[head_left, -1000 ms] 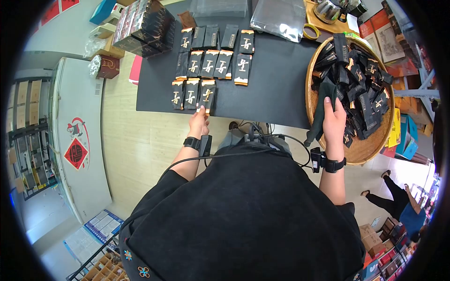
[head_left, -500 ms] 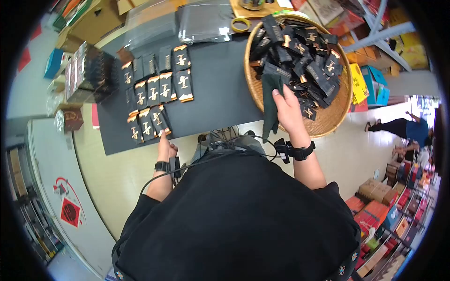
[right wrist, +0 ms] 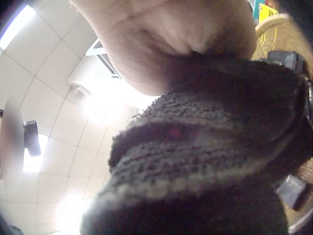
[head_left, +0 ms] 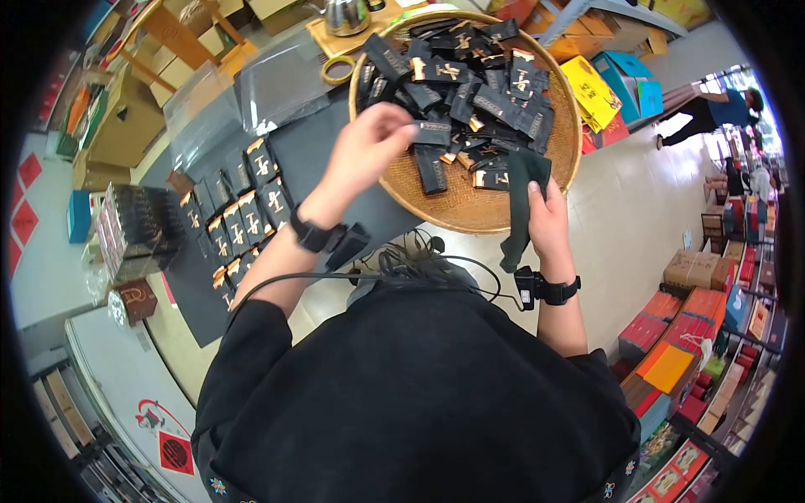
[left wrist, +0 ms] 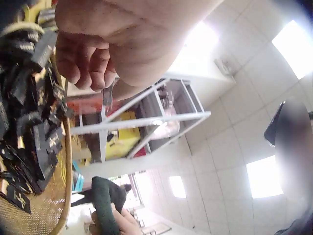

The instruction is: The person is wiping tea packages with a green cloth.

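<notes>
The left hand (head_left: pixel 369 151), blurred in the head view, is raised at the left rim of the round woven basket (head_left: pixel 457 220), its fingers loosely bent with no packet visible in them. Black packets (head_left: pixel 501 105) with orange-and-white ends are heaped in the basket. At the basket's lower right, the right hand (head_left: pixel 549 225) grips a dark green cloth (head_left: pixel 521 201) that hangs down. Folds of this cloth (right wrist: pixel 195 161) fill much of the right wrist view, below the palm (right wrist: pixel 181 34). Rows of similar packets (head_left: pixel 236 228) lie on the dark table, left of the left forearm.
Clear plastic trays (head_left: pixel 281 84) and a yellow tape roll (head_left: pixel 338 70) lie beyond the packet rows. A stack of wrapped boxes (head_left: pixel 138 230) stands at the left. Behind the basket is a kettle (head_left: pixel 346 15). Another person (head_left: pixel 717 113) is in the background at right.
The left hand has left the front packet row and moved right and up to the basket. The right hand still holds the cloth. The head view has shifted and turned toward the right.
</notes>
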The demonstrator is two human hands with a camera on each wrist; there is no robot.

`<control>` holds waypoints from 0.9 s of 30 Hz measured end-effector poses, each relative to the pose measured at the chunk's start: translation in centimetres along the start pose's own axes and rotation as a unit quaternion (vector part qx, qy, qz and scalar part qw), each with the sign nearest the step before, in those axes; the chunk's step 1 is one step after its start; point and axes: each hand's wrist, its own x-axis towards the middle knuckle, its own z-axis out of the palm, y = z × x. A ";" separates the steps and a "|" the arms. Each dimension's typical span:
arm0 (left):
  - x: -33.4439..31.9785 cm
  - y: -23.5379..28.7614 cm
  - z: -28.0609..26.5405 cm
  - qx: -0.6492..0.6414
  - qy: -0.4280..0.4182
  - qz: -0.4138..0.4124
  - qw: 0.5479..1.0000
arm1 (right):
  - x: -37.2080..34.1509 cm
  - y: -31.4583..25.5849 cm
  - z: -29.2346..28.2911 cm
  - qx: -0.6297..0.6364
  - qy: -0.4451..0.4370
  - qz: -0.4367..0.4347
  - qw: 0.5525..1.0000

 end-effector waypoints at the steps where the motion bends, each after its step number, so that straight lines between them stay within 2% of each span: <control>1: 2.2 0.6 2.4 0.047 -0.028 0.040 0.998 | -0.1 0.7 -1.2 0.018 0.010 0.007 1.000; 2: 4.0 2.1 4.6 0.136 -0.053 0.069 0.987 | -0.3 0.7 -2.1 0.020 0.017 0.016 1.000; 4: 8.8 -1.0 9.0 0.268 -0.083 0.159 0.947 | -0.9 0.7 -4.1 0.021 0.031 0.031 0.999; 5: 10.7 -3.1 10.9 0.320 -0.093 0.161 0.929 | -1.2 0.9 -5.2 -0.027 0.041 0.028 0.998; 8: 15.4 -7.1 14.9 0.441 -0.138 0.206 0.863 | -2.4 1.1 -7.7 -0.038 0.064 0.026 0.997; 10: 17.7 -10.1 17.0 0.494 -0.089 0.267 0.822 | -3.2 1.7 -9.4 -0.058 0.097 0.055 0.992; 12: 19.6 -12.8 17.9 0.532 -0.102 0.266 0.798 | -3.7 2.0 -11.0 -0.060 0.112 0.070 0.989; 14: 19.6 -12.0 17.7 0.591 -0.125 0.245 0.759 | -3.9 2.7 -12.4 -0.027 0.126 0.101 0.986; 16: 19.1 -11.0 17.4 0.587 -0.137 0.241 0.761 | -3.6 3.1 -13.5 0.007 0.126 0.131 0.983; 17: 18.6 -10.0 16.9 0.558 -0.156 0.216 0.786 | -3.2 3.6 -13.7 0.033 0.127 0.119 0.984; 20: 15.9 -6.5 15.0 0.343 -0.144 0.091 0.924 | -1.0 4.7 -12.9 0.090 0.114 0.084 0.986; 21: 16.3 -10.0 14.1 0.214 -0.116 0.133 0.961 | 0.1 4.4 -12.0 0.095 0.108 0.071 0.987; 22: 13.9 -5.4 12.9 0.069 -0.136 -0.059 0.987 | 1.1 3.6 -10.7 0.100 0.100 0.057 0.988; 23: 11.9 -4.9 11.9 -0.136 -0.137 -0.126 0.973 | 2.1 2.3 -9.4 0.055 0.065 0.018 0.996; 24: 10.0 -4.4 10.9 -0.337 -0.130 -0.180 0.915 | 3.1 0.8 -7.6 0.041 0.049 -0.014 0.998; 26: 5.4 -1.4 9.5 -0.451 -0.106 -0.181 0.868 | 4.8 -1.7 -3.0 0.018 0.025 -0.085 0.996; 27: 3.4 -1.2 8.9 -0.455 -0.099 -0.166 0.869 | 5.4 -3.0 -0.4 0.003 -0.003 -0.128 0.992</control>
